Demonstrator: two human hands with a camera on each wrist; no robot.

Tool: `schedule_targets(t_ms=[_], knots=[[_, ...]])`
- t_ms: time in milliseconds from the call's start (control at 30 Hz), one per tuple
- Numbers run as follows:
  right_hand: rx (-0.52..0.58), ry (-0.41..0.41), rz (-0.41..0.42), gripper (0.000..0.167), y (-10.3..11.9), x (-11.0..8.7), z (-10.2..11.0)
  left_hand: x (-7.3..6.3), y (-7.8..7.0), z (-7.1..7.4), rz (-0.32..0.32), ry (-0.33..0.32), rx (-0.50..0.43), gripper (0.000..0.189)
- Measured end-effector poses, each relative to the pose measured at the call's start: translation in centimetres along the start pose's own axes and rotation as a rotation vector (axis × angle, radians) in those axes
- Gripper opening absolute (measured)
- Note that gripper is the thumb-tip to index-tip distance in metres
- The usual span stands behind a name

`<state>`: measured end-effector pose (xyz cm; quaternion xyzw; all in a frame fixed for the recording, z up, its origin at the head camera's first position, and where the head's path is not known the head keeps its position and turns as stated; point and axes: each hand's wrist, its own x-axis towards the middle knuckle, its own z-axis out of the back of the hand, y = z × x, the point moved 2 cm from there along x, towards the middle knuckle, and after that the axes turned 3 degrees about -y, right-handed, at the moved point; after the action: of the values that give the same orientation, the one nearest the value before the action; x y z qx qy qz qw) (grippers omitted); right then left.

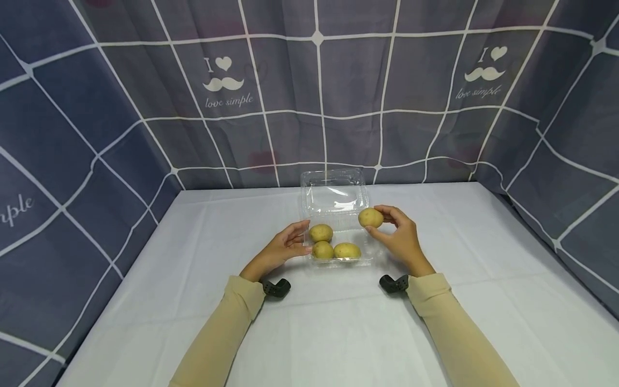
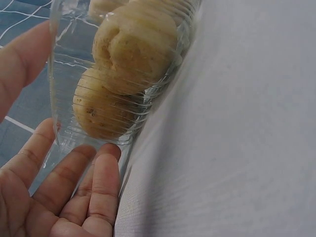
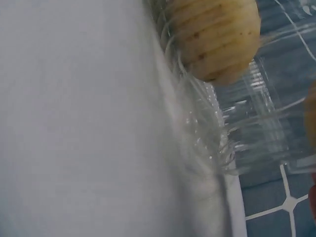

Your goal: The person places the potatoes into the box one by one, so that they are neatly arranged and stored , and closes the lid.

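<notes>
A clear plastic clamshell box (image 1: 368,253) stands on the table with its lid (image 1: 333,194) raised at the back. Three potatoes lie in its base: one at the back left (image 1: 321,233), one at the front left (image 1: 322,250) and one at the front right (image 1: 347,251). My right hand (image 1: 400,236) pinches another potato (image 1: 371,217) between thumb and fingers, held over the box's right side. At the box's left side is my left hand (image 1: 285,244), thumb by the front corner and fingers (image 2: 106,185) along the wall, loosely extended. In the right wrist view, a potato (image 3: 217,39) shows through the ribbed wall.
A white cloth covers the table (image 1: 309,328). Behind it and at both sides hangs a grey-blue checked curtain (image 1: 290,140), close behind the raised lid. Each wrist carries a black camera mount, such as the left one (image 1: 277,288).
</notes>
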<state>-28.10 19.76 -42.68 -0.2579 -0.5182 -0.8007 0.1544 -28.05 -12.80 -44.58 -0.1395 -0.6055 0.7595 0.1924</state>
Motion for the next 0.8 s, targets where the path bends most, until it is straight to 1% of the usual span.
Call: schedule_targets(t_ms=[167, 367, 500, 800], knots=[[-0.092, 0.064, 0.03, 0.049, 1.1, 0.2, -0.2, -0.1, -0.1, 0.0, 0.0, 0.002, 0.004, 0.079], [-0.138, 0.139, 0.024, 0.046, 2.2, 0.3, -0.6, -0.1, -0.4, -0.2, -0.011, -0.009, -0.027, 0.077], [-0.174, 0.169, 0.019, 0.046, 2.5, 0.3, -1.0, -0.1, -0.4, -0.2, -0.006, -0.014, -0.045, 0.077], [-0.205, 0.193, 0.037, 0.048, 2.5, -0.2, -1.6, -0.2, 0.0, -0.3, -0.006, -0.015, -0.025, 0.078]])
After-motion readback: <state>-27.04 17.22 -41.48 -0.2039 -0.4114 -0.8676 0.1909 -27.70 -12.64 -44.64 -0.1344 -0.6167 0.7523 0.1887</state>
